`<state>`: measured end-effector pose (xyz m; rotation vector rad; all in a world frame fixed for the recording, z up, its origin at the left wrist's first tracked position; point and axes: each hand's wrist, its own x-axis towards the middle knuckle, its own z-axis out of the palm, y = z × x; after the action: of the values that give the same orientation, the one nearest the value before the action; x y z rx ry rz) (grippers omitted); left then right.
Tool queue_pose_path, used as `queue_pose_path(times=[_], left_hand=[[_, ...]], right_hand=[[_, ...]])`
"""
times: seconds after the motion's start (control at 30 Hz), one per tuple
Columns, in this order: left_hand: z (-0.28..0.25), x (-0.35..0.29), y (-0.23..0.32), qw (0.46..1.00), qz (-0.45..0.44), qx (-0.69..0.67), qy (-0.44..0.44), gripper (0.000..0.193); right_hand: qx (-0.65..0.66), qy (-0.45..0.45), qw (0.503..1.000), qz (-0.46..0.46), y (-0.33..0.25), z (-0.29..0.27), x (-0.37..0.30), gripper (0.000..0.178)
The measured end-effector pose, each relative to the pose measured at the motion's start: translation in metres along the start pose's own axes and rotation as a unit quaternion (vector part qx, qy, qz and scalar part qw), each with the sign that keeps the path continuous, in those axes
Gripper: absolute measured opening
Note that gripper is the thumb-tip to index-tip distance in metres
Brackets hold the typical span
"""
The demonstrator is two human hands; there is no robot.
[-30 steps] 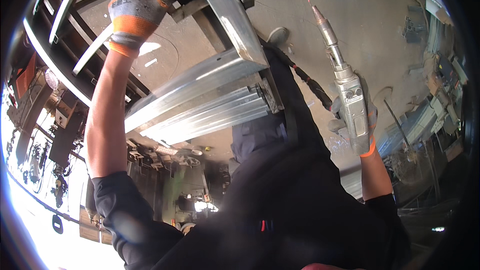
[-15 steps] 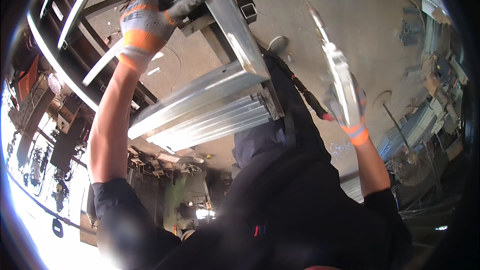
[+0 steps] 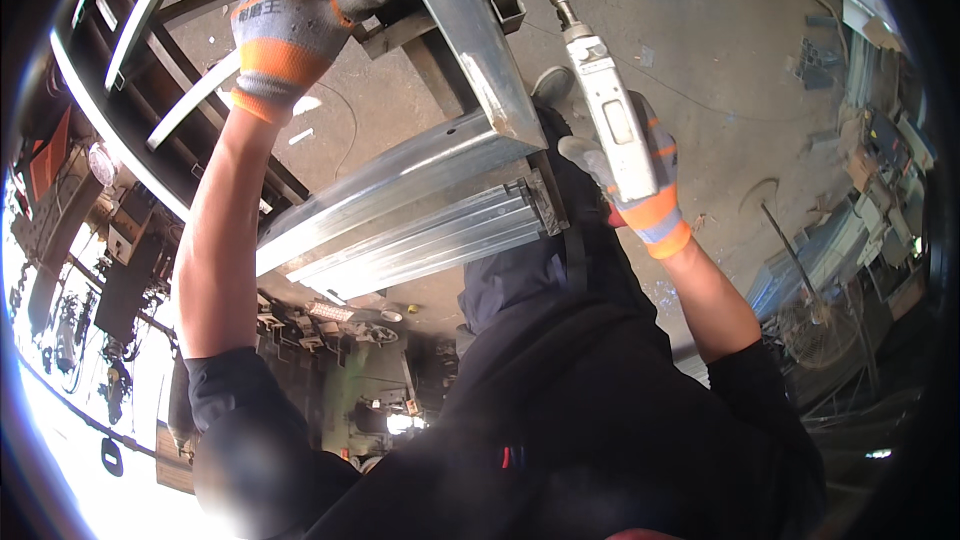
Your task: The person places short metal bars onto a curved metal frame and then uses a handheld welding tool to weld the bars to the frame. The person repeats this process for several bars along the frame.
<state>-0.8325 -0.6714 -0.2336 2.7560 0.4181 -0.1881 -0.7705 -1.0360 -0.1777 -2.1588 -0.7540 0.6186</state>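
Observation:
My left hand [image 3: 300,25], in a grey and orange glove, grips the upper end of a shiny galvanised steel frame [image 3: 470,50] near the top of the view. The frame's two square tubes meet at a welded corner [image 3: 515,130]. My right hand [image 3: 635,175], gloved the same way, holds a silver welding torch [image 3: 600,90] by its body. Its nozzle points up and to the left, close to the right of the frame's upright tube. A black hose runs down from the torch behind my hand.
A stack of galvanised channels [image 3: 430,240] lies just under the frame corner. A short square tube offcut [image 3: 505,5] stands on the concrete floor [image 3: 720,50]. A dark metal rack [image 3: 130,90] is at left, machinery and scrap [image 3: 860,230] at right.
My right hand has swung the torch leftward and up, from far right of the frame to close beside it. My left hand keeps its grip on the frame.

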Motion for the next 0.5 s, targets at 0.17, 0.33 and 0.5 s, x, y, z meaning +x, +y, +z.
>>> queue_pose_path(times=[0.17,0.33,0.5], left_hand=[[0.001,0.001,-0.004,1.000,0.002,-0.010,-0.009,0.039],[0.000,0.002,-0.004,0.998,-0.022,-0.054,-0.033,0.044],[-0.001,0.004,-0.003,0.998,-0.033,-0.039,-0.047,0.045]], right_hand=[[-0.041,0.017,0.999,-0.022,0.010,0.024,-0.006,0.037],[0.040,-0.031,0.998,0.040,0.013,0.029,-0.018,0.043],[-0.048,-0.052,0.996,-0.063,0.017,0.029,-0.019,0.045]])
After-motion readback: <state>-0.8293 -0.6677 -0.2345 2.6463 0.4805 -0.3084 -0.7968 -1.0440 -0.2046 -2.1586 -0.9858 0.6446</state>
